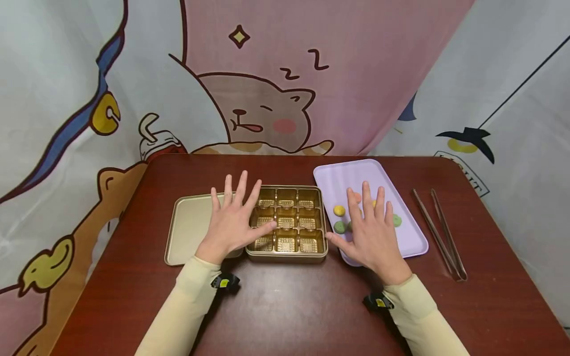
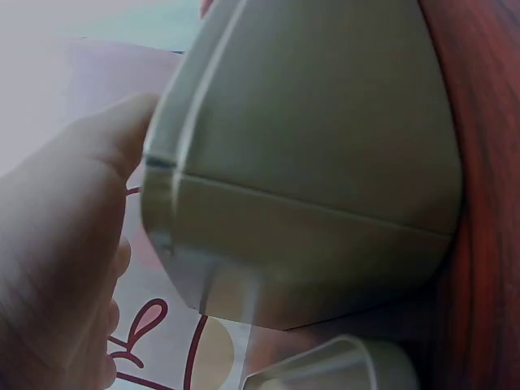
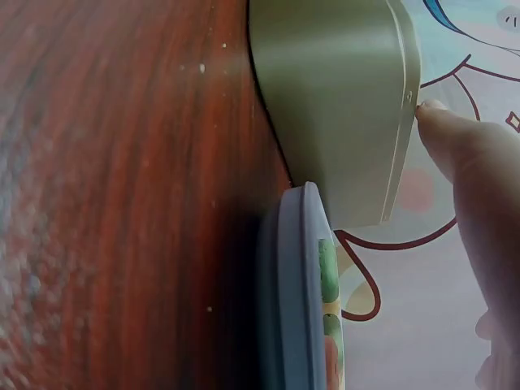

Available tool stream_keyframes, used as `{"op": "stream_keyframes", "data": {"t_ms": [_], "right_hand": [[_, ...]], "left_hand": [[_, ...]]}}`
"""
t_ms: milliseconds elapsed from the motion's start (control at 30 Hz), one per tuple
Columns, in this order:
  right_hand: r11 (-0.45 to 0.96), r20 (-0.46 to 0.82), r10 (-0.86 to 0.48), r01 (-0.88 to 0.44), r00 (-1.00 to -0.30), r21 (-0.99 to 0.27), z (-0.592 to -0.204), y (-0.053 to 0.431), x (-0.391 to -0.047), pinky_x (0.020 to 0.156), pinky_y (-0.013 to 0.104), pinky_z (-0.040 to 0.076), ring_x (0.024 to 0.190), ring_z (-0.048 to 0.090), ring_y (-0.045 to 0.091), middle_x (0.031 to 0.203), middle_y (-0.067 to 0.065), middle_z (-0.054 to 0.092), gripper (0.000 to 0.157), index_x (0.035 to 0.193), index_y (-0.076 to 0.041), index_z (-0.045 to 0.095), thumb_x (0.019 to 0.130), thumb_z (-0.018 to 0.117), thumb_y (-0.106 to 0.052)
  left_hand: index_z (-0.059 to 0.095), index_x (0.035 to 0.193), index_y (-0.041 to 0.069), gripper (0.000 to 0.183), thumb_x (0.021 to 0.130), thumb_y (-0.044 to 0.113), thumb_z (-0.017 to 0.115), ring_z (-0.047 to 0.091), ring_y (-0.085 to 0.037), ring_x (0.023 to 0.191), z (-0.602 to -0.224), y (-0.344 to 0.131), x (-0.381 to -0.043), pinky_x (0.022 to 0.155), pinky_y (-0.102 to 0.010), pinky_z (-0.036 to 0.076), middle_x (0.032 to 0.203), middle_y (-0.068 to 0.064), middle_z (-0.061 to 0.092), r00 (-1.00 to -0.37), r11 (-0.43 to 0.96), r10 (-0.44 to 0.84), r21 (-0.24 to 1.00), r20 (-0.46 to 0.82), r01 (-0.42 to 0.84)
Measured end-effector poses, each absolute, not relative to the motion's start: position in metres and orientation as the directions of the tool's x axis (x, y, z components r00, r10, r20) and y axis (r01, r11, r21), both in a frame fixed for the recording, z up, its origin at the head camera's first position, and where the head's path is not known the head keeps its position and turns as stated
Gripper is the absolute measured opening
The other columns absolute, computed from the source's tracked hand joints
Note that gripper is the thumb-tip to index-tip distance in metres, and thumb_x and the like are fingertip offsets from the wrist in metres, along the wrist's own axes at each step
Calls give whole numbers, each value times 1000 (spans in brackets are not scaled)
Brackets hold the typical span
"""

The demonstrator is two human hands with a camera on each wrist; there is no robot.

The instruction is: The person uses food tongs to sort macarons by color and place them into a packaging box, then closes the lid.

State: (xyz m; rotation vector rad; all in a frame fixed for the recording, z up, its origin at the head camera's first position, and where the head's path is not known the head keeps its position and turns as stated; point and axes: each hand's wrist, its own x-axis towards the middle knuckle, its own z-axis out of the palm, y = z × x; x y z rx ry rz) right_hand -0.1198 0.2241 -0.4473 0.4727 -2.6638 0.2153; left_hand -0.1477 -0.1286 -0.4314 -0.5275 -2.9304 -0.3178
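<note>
My left hand [image 1: 231, 220] is spread flat over the gap between a gold lid [image 1: 189, 225] and a gold tin [image 1: 286, 257], fingers straight and holding nothing. The tin has a gold insert of several square compartments, with no pieces in them. Spread the same way, my right hand [image 1: 374, 237] hovers above a lilac tray [image 1: 356, 173] at the right of the tin. Small coloured pieces lie on that tray: a yellow one [image 1: 339, 210], a dark green one [image 1: 340, 227] and a light green one [image 1: 397, 220] among them. The hand hides some others.
Metal tongs [image 1: 441, 235] lie at the right of the tray, their tips pointing away from me. All of this stands on a dark red-brown table [image 1: 285, 306]. Behind the table's far edge hangs a printed cartoon curtain [image 1: 356, 74].
</note>
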Motion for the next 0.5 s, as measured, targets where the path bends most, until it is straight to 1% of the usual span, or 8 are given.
{"op": "stream_keyframes", "data": {"t_ms": [33,133,200,267,367,433,500], "right_hand": [[929,437,-293,-361,-851,-79,-447,224,-120,111,82,28,149,18,66,169,32,18,120,167,-8,27,80,58,-85],[924,458,-292,-371,-840,-91,-447,226,-120,110,80,32,146,24,67,166,35,23,119,164,-4,31,80,57,-85],[919,482,-294,-382,-825,-93,-447,227,-120,109,78,36,143,29,67,163,37,28,118,161,0,35,82,55,-85],[917,504,-296,-390,-811,-89,-447,230,-120,107,76,40,139,36,67,159,39,33,117,159,3,37,84,51,-85],[918,515,-289,-387,-807,-91,-446,236,-119,100,74,45,133,43,62,156,39,37,116,158,4,39,86,46,-87],[921,507,-280,-377,-815,-99,-445,242,-117,96,74,47,132,44,60,156,38,38,116,159,3,38,85,49,-86],[926,498,-265,-362,-826,-107,-443,248,-115,93,75,48,132,45,58,156,36,39,114,160,1,38,84,55,-83]], "left_hand": [[7,171,29,109,88,89,45,-18,-41,159,-431,-129,-148,121,-77,-2,175,-3,-18,-927,913,328,191,179,360],[5,171,29,109,88,88,45,-13,-42,159,-428,-131,-149,122,-76,1,176,-5,-13,-929,909,330,209,169,361],[5,171,29,108,89,87,46,-6,-45,160,-427,-133,-150,123,-75,5,177,-7,-6,-929,904,330,226,169,363],[7,171,29,107,89,85,48,5,-47,160,-425,-136,-152,123,-74,14,177,-11,4,-928,898,328,246,175,364],[14,171,27,104,90,82,52,24,-47,156,-424,-141,-153,119,-69,32,174,-16,21,-928,883,327,294,176,367],[19,170,26,102,91,79,55,37,-45,151,-423,-145,-154,111,-66,45,170,-17,30,-928,870,327,326,176,368],[24,169,25,99,91,76,58,46,-43,146,-423,-149,-155,104,-64,51,166,-17,38,-928,856,329,360,175,372]]}}
